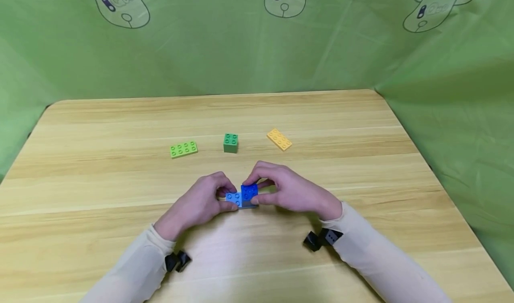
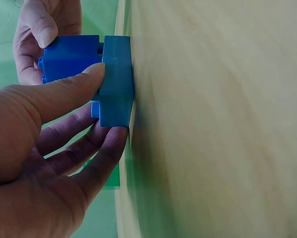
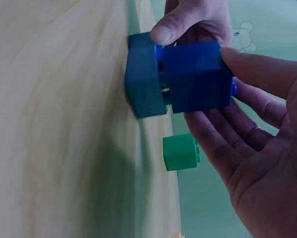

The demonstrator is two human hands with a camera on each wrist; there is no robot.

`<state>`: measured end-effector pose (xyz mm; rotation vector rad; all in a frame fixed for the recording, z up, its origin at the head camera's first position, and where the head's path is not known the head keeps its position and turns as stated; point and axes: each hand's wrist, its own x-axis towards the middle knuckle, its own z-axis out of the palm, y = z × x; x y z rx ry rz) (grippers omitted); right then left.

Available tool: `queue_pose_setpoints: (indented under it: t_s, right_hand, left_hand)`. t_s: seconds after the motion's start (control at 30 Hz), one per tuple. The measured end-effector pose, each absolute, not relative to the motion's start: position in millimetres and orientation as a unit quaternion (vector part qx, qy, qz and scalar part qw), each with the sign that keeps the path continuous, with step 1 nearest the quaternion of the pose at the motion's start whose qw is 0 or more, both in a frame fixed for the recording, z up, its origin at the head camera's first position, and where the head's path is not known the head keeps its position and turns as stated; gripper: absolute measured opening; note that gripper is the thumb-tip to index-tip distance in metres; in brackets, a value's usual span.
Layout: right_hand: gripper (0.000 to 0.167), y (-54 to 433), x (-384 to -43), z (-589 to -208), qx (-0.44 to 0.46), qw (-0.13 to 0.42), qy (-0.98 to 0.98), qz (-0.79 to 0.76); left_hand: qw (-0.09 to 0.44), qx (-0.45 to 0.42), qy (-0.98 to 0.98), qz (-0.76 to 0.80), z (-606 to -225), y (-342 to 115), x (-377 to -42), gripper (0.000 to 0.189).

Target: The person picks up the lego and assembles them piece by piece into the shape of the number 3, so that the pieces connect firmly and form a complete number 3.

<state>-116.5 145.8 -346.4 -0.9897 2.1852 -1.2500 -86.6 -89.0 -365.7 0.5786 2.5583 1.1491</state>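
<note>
My left hand (image 1: 202,200) grips the left end of a light blue building brick (image 2: 117,82), thumb on its near side and fingers behind. A dark blue square building brick (image 1: 249,192) sits over the light blue one's right end, pinched between the thumb and fingers of my right hand (image 1: 291,190). In the right wrist view a narrow gap shows between the two bricks, with studs visible in it, so they are not pressed fully together. The left end of the light blue brick has bare studs on top.
Beyond the hands lie a flat lime green brick (image 1: 183,149), a square dark green brick (image 1: 230,143) and a flat yellow-orange brick (image 1: 279,139). They rest on a wooden table (image 1: 100,169). A green curtain (image 1: 209,57) hangs behind the far edge and along the sides.
</note>
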Motion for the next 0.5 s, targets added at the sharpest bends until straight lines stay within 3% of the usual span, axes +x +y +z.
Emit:
queue_pose_setpoints:
  t_s: [0.5]
  right_hand:
    - [0.023, 145.1, -121.2, -353.0, -0.312, 0.269, 0.759, -0.505]
  left_hand:
    - [0.143, 0.196, 0.885, 0.398, -365.7, -88.1, -87.5, 0.025]
